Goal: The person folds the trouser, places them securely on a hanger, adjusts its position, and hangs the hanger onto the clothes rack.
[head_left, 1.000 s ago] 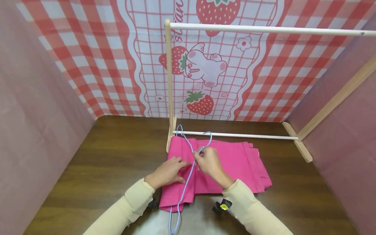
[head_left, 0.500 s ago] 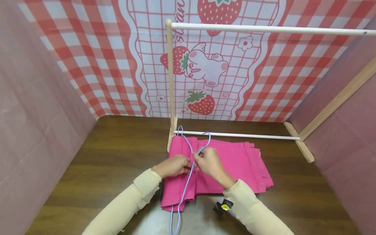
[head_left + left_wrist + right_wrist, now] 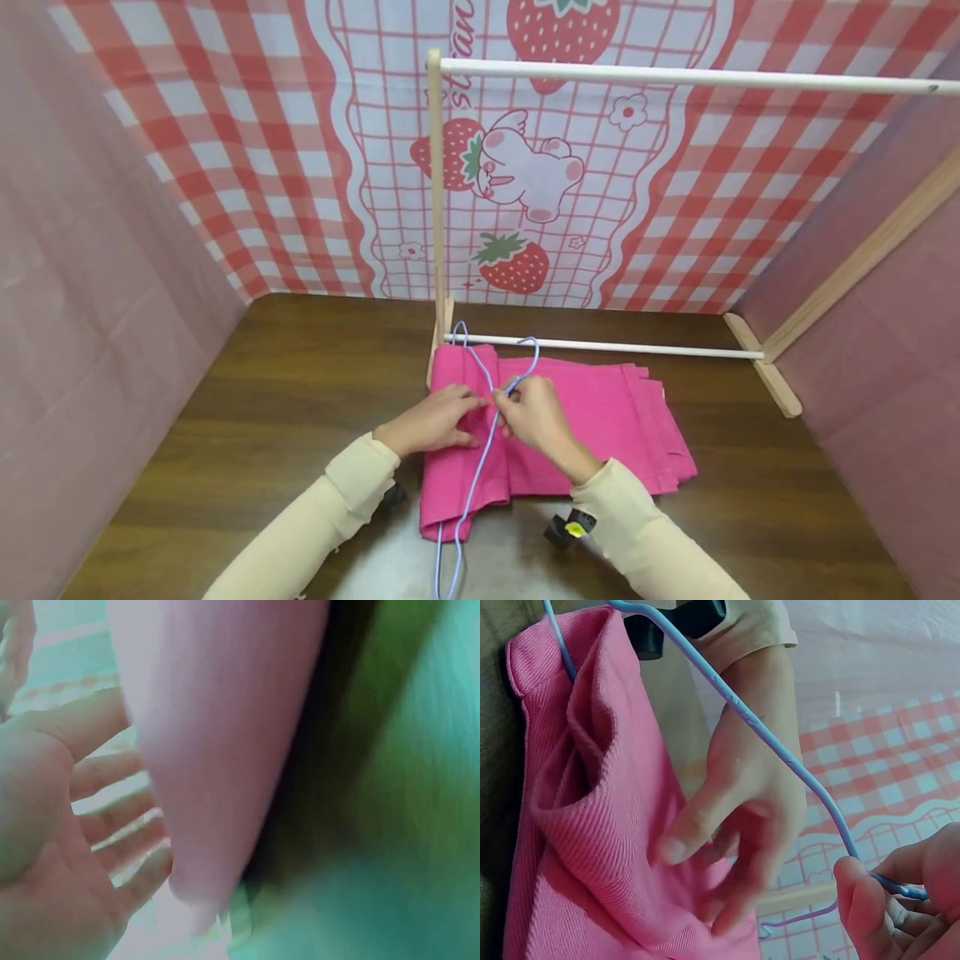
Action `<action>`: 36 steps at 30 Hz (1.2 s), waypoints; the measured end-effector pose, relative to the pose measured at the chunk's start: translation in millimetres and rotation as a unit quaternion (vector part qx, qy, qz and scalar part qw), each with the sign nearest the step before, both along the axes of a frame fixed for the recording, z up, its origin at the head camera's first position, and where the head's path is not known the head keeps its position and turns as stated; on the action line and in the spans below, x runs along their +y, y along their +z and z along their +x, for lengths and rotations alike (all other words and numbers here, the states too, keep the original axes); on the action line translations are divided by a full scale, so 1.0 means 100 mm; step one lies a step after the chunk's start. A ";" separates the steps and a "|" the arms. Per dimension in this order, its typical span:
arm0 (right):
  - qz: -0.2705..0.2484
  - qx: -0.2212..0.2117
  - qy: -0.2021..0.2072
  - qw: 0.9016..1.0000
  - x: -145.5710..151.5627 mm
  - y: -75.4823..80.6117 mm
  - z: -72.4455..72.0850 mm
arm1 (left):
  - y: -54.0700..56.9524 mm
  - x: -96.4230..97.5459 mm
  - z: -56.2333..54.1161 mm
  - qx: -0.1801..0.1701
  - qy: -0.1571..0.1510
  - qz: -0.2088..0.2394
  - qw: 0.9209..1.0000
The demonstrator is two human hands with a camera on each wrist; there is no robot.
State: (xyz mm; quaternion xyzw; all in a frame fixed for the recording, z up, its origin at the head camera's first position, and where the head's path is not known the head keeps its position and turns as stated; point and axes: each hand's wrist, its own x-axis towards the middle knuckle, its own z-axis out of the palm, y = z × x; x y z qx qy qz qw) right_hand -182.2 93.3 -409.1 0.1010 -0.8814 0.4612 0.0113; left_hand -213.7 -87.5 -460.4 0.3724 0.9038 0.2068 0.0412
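Observation:
A purple-blue wire hanger [image 3: 477, 481] stands tilted over a folded pink twill garment [image 3: 581, 425], whose left part is folded over the hanger's lower bar. My right hand [image 3: 534, 410] pinches the hanger near the base of its hook; the right wrist view shows its thumb and fingers [image 3: 861, 900] on the wire. My left hand [image 3: 437, 419] rests on the folded-over part of the cloth, left of the hanger. Its fingers look loosely spread against the fabric in the right wrist view. Pink cloth [image 3: 217, 742], blurred, covers part of those fingertips in the left wrist view.
Behind the garment stands a wooden rack with a white upper rod [image 3: 675, 77] and a white lower rod [image 3: 637, 347]. Its right foot [image 3: 765, 367] rests on the brown table [image 3: 247, 417]. A red-checked strawberry cloth [image 3: 285, 167] hangs at the back, with pink curtains either side.
My left hand has reached to the cloth by the hanger, then drawn back slightly left with its fingers loosened. The folded-over part has shifted a little to the right. My right hand stays put.

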 end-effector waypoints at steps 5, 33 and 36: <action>0.004 0.007 0.004 1.000 0.01 -0.01 -0.01 | 0.06 -0.21 -0.10 0.009 0.080 -0.049 0.996; 0.005 0.027 -0.005 1.000 0.02 -0.02 0.04 | -0.03 -0.40 0.42 -0.130 0.012 -0.063 0.989; 0.003 0.024 -0.005 1.000 0.02 -0.02 0.04 | -0.05 -0.42 0.46 -0.132 0.014 -0.052 0.990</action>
